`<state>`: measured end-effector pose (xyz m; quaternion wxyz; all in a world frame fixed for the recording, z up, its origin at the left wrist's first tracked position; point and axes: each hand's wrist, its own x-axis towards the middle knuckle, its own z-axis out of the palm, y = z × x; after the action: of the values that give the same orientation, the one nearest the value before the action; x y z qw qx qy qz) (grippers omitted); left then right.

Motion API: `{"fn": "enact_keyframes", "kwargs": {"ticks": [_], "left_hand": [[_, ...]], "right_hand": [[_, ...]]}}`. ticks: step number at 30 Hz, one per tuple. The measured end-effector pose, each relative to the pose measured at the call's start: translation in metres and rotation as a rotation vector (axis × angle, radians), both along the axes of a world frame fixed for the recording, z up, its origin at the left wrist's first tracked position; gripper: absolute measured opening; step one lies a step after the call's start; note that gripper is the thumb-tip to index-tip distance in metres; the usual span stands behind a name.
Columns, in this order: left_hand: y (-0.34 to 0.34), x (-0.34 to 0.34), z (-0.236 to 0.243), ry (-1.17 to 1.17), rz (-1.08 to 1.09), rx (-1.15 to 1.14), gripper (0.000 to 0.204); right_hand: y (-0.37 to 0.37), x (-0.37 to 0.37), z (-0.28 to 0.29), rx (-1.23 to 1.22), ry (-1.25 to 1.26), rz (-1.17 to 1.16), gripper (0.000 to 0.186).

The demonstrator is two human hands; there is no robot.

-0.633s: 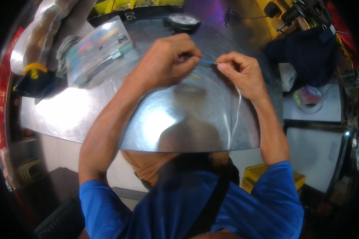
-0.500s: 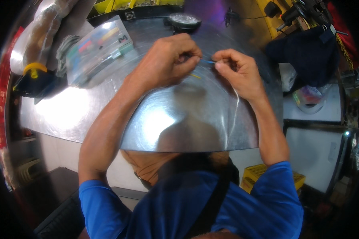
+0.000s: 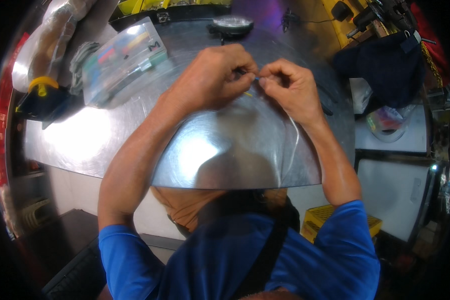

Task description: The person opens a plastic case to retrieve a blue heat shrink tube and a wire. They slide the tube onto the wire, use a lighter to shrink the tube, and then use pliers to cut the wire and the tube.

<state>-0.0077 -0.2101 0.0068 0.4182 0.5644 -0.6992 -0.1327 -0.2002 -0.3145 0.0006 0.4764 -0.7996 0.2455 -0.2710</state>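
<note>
- Left hand (image 3: 225, 72): fingers curled, thumb and forefinger brought together in a closed pinch at the right side of the fist; appears to have hold of a thin blue piece (image 3: 257, 78).
- Right hand (image 3: 291, 87): thumb and forefinger pinched, remaining fingers loosely bent; appears to grip a pale wire (image 3: 297, 132), although the contact itself is covered by the fingers.
- Blue piece: located between the two sets of fingertips, which are just beside each other, above the far half of the bench (image 3: 185, 165). Only a short length shows; whether it joins the wire cannot be told.
- Wire: hangs from beneath the right hand in a curve toward the near edge.
- Step in hand, as judged: fine two-handed fingertip work on the blue piece.
- Next move, as judged: calls for both pinches to be steady and in line, with light force, the part being small and largely concealed.
- Yellow strip (image 3: 248, 93): just on the near side of the left fingertips; its support is unclear.
- Dark slim object (image 3: 327, 109): right of the right wrist, partly hidden.
- Farther out: clear plastic box (image 3: 120, 62) at far left; round lamp-like item (image 3: 231, 25) beyond the hands.
</note>
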Motion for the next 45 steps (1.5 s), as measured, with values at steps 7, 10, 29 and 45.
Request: {"fn": "enact_keyframes", "kwargs": {"ticks": [7,10,29,45], "left_hand": [[0.0,-0.002,0.0,0.0,-0.008,0.013,0.012],[0.0,-0.002,0.001,0.0,-0.004,0.027,0.012],[-0.001,-0.009,-0.003,0.231,-0.079,-0.095,0.007],[0.023,-0.056,0.015,0.284,0.02,0.056,0.016]], "right_hand": [[0.0,0.001,0.003,0.035,0.053,-0.016,0.008],[0.0,0.001,0.001,0.055,0.043,-0.018,0.007],[-0.005,0.0,-0.004,0.427,-0.272,-0.029,0.005],[-0.001,-0.003,-0.005,0.595,-0.526,0.086,0.009]]}}
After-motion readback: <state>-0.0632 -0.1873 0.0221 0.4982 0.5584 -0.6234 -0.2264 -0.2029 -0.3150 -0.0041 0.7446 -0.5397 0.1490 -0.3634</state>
